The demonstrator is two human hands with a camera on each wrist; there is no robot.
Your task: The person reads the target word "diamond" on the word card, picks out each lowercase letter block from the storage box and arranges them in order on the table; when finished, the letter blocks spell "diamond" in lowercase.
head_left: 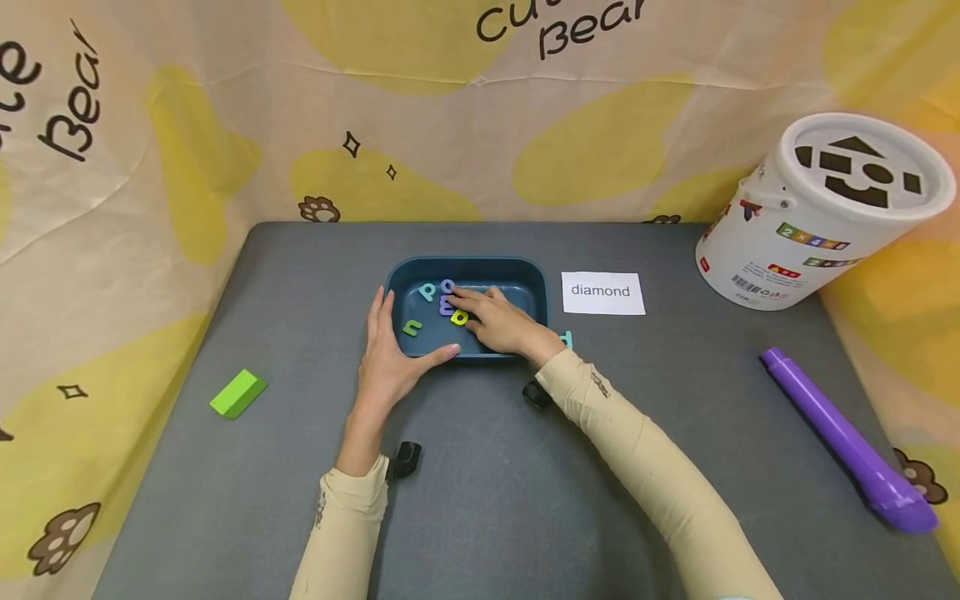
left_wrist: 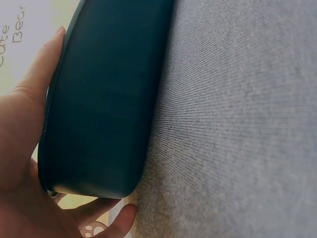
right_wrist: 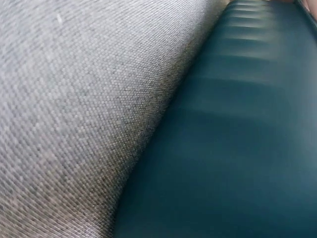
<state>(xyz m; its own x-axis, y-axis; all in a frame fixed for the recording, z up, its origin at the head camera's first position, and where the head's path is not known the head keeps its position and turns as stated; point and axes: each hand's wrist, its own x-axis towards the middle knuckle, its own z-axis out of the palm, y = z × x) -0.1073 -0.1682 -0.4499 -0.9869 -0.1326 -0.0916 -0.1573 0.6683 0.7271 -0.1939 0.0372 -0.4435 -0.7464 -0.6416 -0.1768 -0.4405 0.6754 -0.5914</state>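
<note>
A dark teal tray (head_left: 405, 350) sits on the table. My left hand (head_left: 386, 358) holds its left end, thumb along the front rim and fingers round the side; in the left wrist view, the hand lies round the tray's corner (left_wrist: 99, 114). My right hand (head_left: 506, 323) reaches into the tray, fingers extended over a purple letter (head_left: 446, 306) and thumb beside a yellow letter (head_left: 459, 317). Above these lies a purple round letter (head_left: 447, 286), with a light teal letter (head_left: 427, 292) and a green n (head_left: 412, 328) to the left. The right wrist view shows only tray wall and table.
A card reading "diamond" (head_left: 603, 293) lies right of the tray. A teal letter (head_left: 567, 339) shows beside the right wrist, partly hidden. A white bucket (head_left: 810, 225) stands at the back right, a purple tube (head_left: 847, 442) before it. A green block (head_left: 238, 393) lies left.
</note>
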